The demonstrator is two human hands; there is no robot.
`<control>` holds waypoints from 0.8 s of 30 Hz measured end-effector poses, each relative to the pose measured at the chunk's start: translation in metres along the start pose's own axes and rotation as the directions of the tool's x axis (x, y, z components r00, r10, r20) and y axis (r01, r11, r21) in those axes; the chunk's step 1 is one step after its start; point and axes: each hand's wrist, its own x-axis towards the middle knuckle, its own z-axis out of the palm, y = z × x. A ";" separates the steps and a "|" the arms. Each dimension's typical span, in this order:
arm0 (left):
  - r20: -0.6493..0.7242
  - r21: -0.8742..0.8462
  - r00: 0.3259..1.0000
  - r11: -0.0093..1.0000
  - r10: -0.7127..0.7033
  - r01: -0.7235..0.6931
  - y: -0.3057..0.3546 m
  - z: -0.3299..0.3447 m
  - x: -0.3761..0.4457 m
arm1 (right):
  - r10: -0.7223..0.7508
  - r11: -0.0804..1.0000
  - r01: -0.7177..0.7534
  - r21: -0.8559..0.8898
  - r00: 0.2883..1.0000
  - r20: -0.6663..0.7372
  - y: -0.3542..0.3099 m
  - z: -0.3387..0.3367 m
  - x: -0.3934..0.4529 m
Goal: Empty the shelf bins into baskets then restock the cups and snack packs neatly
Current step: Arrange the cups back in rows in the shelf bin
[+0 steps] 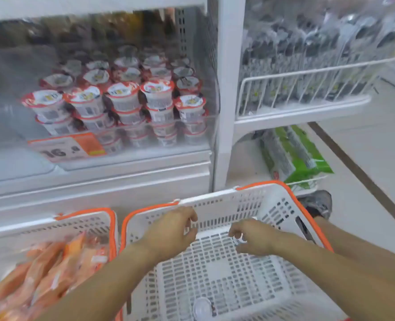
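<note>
Red-rimmed white cups (122,98) are stacked upright in rows, several layers deep, behind the clear front of the shelf bin (131,156). On the floor below, a white slotted basket with orange trim (284,205) is seen almost bare, with one cup (202,308) lying on its bottom near the front. To its left, a matching basket (87,218) is filled with orange snack packs (46,269), piled loosely at a slant.
</note>
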 end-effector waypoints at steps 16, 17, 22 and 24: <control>0.480 0.004 0.823 0.939 -0.304 0.344 -0.049 0.232 -0.052 | 0.317 0.948 -0.295 0.120 0.904 -0.288 0.088 0.129 0.039; 0.491 -0.026 0.811 0.925 -0.319 0.379 -0.049 0.234 -0.052 | 0.320 0.947 -0.312 0.077 0.895 -0.310 0.088 0.123 0.047; 0.483 -0.162 0.795 0.855 -0.366 0.492 -0.054 0.232 -0.059 | 0.333 0.940 -0.338 -0.050 0.939 -0.084 0.085 0.121 0.068; 0.453 -0.239 0.788 0.795 -0.417 0.558 -0.055 0.231 -0.063 | 0.323 0.940 -0.328 -0.090 0.944 -0.065 0.075 0.129 0.068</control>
